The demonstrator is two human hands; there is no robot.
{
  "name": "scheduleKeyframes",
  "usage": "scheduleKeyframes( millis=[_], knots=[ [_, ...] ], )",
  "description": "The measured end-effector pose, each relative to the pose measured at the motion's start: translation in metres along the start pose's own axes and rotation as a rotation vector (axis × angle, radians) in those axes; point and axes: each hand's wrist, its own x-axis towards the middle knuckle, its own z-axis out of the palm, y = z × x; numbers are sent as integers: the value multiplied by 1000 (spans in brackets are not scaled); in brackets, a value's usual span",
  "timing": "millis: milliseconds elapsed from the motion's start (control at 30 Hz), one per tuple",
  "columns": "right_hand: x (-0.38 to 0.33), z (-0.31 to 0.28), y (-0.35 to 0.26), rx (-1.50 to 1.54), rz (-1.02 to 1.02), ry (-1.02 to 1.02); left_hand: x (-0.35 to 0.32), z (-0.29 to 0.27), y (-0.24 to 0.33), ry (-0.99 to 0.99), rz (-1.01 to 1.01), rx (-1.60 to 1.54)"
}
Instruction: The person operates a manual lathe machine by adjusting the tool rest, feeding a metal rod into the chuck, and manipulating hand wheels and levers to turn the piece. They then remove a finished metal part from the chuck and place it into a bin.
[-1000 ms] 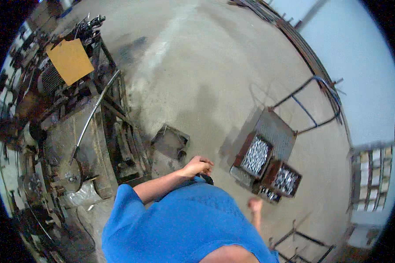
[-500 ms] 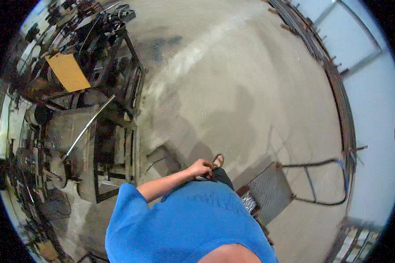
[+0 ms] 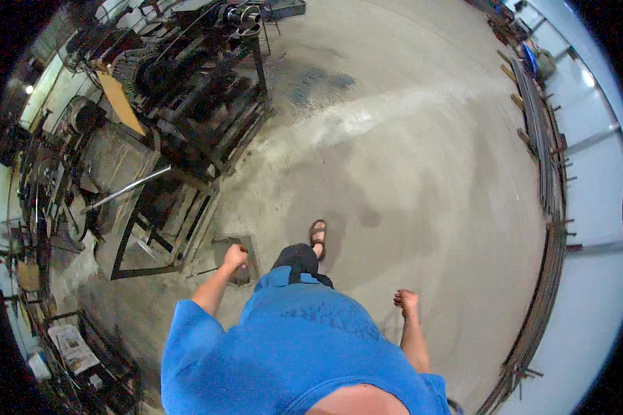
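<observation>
My left hand [image 3: 236, 257] hangs in the air ahead of my left side, its fingers curled into a loose fist. No object shows in it. Out to my right, my right hand [image 3: 406, 300] is held low with its fingers bent in, and nothing shows in that one either. Both hands are apart from everything around them. Below the left hand, a dark flat piece [image 3: 242, 270] lies on the floor. One foot in a dark sandal [image 3: 318, 233] is stretched forward on the concrete.
Dark machines on a steel frame [image 3: 208, 124] line the left side, with a long metal lever [image 3: 128, 188] and a yellow-brown sheet [image 3: 121, 104]. Long metal bars [image 3: 543, 152] lie along the right wall. A low rack [image 3: 83, 346] holding papers stands at lower left.
My hands have parted: the left swung out left, and the right has come into view at my right. I have moved forward; the plate-topped cart with a looped handle has left view.
</observation>
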Motion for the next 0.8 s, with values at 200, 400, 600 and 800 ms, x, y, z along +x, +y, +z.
scheduleKeyframes(
  millis=[200,400,600,800],
  knots=[
    [107,78,-75,-263,2,-259,89,64,112,-240,-116,288],
    [183,61,-218,-42,120,-163,219,112,327,-78,359,284],
    [333,58,-321,-212,346,-119,296,126,540,-119,402,-90],
    [473,103,-500,-101,417,-244,390,139,546,-10,-34,162]
  ],
)
